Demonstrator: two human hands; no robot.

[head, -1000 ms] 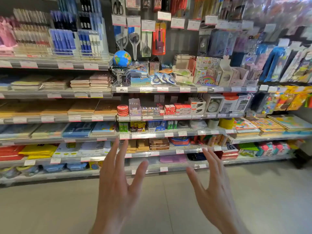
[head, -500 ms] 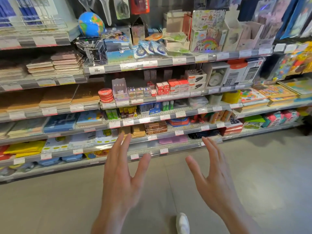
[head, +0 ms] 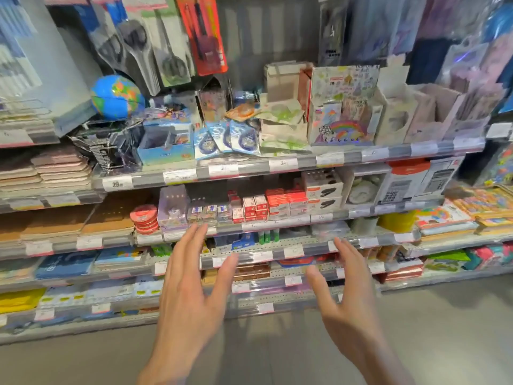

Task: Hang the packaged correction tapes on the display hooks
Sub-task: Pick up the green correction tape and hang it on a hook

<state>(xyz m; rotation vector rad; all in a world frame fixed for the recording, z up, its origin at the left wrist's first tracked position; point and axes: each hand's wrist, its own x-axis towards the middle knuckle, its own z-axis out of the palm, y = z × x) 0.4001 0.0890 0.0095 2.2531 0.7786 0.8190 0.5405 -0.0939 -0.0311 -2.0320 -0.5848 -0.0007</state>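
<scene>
Stationery shelves (head: 277, 162) fill the view; blue packaged correction tapes (head: 224, 138), blurry but likely those, lean on the upper shelf. Left hand (head: 188, 301) and right hand (head: 349, 309) spread wide, empty, near.

Blue globe (head: 118, 96) patched green, yellow and orange. Pale blue-and-white packaged correction tapes (head: 222, 138) with dark round centres. Red card (head: 204, 34) behind a dark tool. Rainbow print on white box (head: 342, 107). Red-and-white small boxes (head: 255, 208). Grey floor (head: 444, 329).
</scene>
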